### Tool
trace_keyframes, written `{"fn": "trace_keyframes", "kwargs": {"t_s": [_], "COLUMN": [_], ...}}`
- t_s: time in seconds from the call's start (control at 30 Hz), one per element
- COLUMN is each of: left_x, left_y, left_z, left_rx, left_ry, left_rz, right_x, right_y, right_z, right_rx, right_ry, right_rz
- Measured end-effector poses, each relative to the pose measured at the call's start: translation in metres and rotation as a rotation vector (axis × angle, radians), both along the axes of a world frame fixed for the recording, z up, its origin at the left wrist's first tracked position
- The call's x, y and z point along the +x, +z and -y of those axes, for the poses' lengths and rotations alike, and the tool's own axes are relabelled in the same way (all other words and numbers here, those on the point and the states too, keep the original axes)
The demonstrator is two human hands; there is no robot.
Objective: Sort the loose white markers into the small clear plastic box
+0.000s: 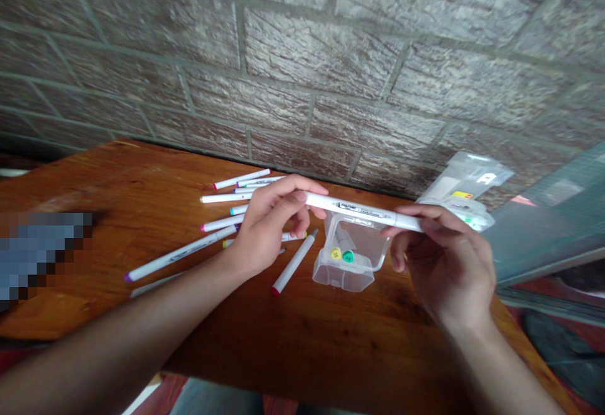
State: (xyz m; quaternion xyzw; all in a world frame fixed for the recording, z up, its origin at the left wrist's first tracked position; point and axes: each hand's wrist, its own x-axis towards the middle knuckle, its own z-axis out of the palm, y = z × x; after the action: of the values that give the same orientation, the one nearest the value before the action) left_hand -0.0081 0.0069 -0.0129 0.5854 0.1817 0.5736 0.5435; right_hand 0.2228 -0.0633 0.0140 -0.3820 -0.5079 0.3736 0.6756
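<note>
The hands are apart, both clamped on one white marker (354, 206): the left hand (265, 226) pinches its left end, the right hand (456, 257) its right, a grip that seems to steady it and leave the print uncovered. It appears held above the clear plastic case (340, 279), which likely keeps the yellow-ended marker (336, 254) and green-ended marker (348, 255) together; loose markers (182, 253) lie left

I see a rough grey-brown brick wall (302, 56) rising behind a glossy orange-brown wooden table (246, 333), a translucent pale-greenish panel (558, 226) standing at right.
</note>
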Motion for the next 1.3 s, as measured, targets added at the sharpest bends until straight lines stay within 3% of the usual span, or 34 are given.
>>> {"fn": "trace_keyframes", "kwargs": {"t_s": [0.93, 1.3], "left_x": [0.0017, 0.0009], "left_y": [0.0054, 0.0005], "left_z": [0.0022, 0.0019], "left_rx": [-0.009, -0.011], "left_ry": [0.038, 0.041], "left_rz": [-0.019, -0.048], "right_x": [0.0014, 0.0013], "right_y": [-0.0007, -0.0036], "right_z": [-0.0005, 0.0007], "right_rx": [0.0, 0.043], "right_ry": [-0.012, -0.041], "right_rz": [0.034, 0.062]}}
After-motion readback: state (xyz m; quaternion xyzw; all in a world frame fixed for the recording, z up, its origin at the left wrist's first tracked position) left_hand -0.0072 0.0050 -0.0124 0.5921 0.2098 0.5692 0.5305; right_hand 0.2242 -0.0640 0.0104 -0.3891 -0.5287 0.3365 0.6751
